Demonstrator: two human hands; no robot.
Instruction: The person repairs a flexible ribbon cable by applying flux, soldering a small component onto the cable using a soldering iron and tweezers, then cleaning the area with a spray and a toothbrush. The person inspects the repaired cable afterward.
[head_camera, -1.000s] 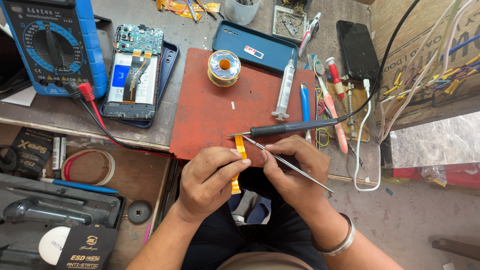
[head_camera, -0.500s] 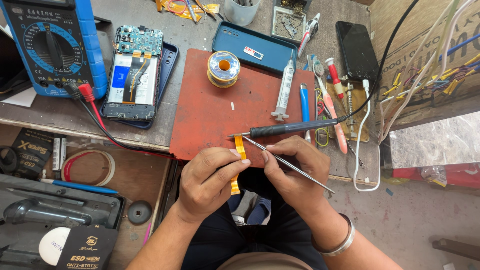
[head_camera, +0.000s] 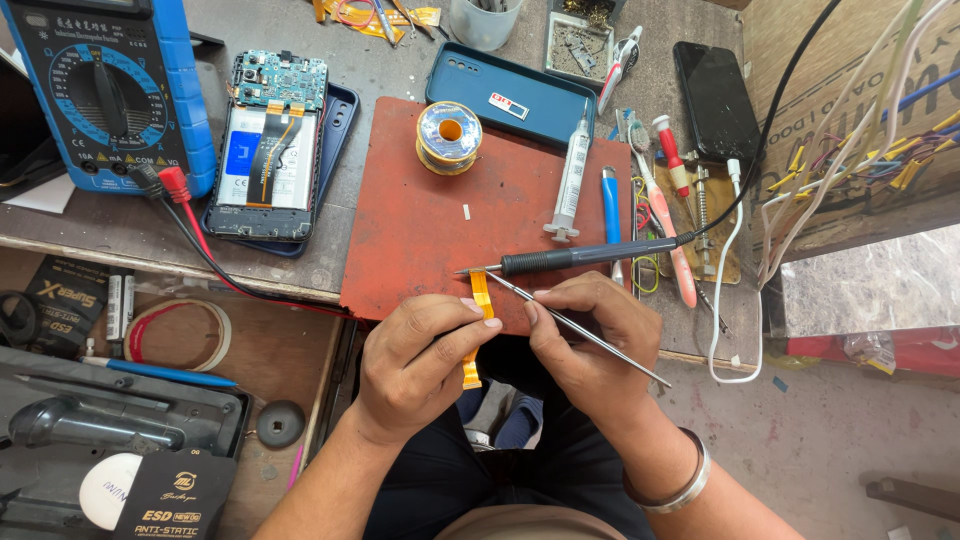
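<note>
- Two hands meet at the near edge of the red mat on the tabletop.
- Left hand — fingers closed on an orange flex strip, pinched at its middle; the strip's top lies on the mat, its tail hangs below the edge.
- Right hand — fingers closed on thin tweezers; the tips seem to touch the strip's top, though the view is too small to be sure.
- Soldering iron lies on the mat just beyond the hands.
- Solder spool and syringe sit farther back; an opened phone lies left of the mat.
</note>
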